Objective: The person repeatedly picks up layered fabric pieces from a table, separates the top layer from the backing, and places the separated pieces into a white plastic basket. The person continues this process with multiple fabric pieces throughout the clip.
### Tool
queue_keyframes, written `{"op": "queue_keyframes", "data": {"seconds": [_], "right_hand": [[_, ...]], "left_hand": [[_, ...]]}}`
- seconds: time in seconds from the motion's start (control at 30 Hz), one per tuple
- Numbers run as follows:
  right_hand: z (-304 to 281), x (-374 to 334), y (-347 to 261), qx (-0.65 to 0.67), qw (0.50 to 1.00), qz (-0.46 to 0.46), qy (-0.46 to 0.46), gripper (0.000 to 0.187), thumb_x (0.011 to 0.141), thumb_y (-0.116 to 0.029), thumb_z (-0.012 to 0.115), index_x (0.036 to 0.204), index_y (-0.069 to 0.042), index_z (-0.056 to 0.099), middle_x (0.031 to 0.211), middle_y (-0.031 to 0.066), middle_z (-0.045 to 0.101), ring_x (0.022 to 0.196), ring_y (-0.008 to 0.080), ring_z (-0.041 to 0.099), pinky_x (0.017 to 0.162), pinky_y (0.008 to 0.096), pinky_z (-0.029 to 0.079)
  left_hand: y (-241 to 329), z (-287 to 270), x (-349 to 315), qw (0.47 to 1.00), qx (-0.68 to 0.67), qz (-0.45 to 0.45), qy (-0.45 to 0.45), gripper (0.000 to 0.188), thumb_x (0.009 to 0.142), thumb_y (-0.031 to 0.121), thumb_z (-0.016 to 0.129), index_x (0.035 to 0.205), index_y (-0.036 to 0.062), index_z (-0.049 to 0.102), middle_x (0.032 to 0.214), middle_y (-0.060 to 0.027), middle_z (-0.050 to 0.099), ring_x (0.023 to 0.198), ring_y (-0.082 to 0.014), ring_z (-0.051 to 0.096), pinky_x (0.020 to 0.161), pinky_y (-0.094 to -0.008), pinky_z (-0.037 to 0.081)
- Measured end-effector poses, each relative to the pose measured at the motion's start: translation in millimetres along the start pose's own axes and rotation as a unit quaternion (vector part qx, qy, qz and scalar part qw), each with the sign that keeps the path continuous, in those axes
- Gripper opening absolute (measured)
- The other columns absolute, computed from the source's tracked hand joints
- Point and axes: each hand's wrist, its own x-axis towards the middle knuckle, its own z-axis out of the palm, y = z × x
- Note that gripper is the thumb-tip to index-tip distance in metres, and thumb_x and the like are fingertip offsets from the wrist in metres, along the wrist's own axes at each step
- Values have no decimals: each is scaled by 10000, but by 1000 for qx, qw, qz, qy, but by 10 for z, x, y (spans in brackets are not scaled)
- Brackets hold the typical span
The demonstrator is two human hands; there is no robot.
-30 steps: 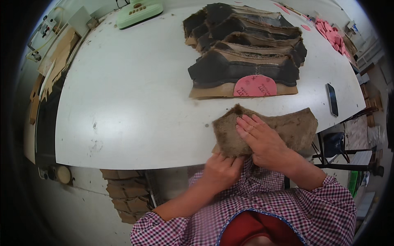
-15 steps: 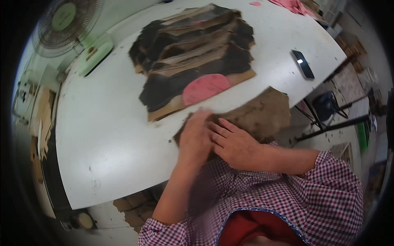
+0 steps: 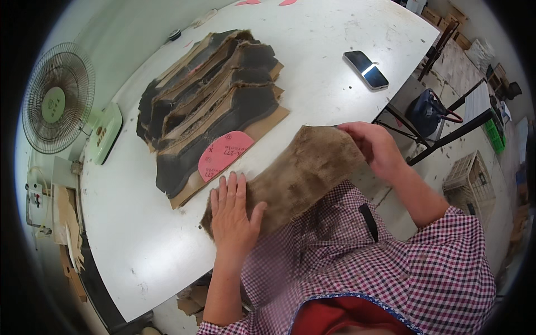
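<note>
A brown, fuzzy, curved piece of material (image 3: 304, 173) lies at the near edge of the white table, partly over my checked clothing. My left hand (image 3: 233, 215) rests flat on its left end, fingers stretched and thumb apart. At the right end, my right hand (image 3: 375, 148) pinches the piece's corner between thumb and fingers. Just beyond, a layered stack of dark and brown pieces (image 3: 220, 111) lies fanned out on the table. On the stack's near edge sits a pink half-round piece with printing (image 3: 223, 156).
A phone (image 3: 366, 70) lies on the white table (image 3: 139, 245) at the right. A green fan (image 3: 58, 106) stands at the left. Beyond the right edge are a dark stool (image 3: 427, 114) and a plastic crate (image 3: 468, 181). Pink scraps lie at the far edge.
My right hand has moved from beside the left hand to the fuzzy piece's right corner. My left hand now lies flat on the left end. The view has shifted.
</note>
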Motion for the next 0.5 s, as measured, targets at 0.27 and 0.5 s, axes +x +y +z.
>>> {"op": "queue_keyframes", "data": {"seconds": [0.27,0.5], "right_hand": [[197,379,-92,-482,870,-63,-87,245,941,-207,590,1010,28,589,873,145,659,736,204,585,704,311,477],[172,541,175,-524,774,-355,-28,144,835,-22,633,836,-17,489,734,150,564,650,336,579,582,397,451]], "left_hand": [[78,-45,29,999,34,-6,-14,817,904,566,502,1488,35,293,1518,-187,333,1442,-341,241,1187,-483,125],[121,-31,5,999,37,-10,-18,810,901,525,521,1494,34,271,1515,-181,335,1441,-341,244,1188,-489,118]]}}
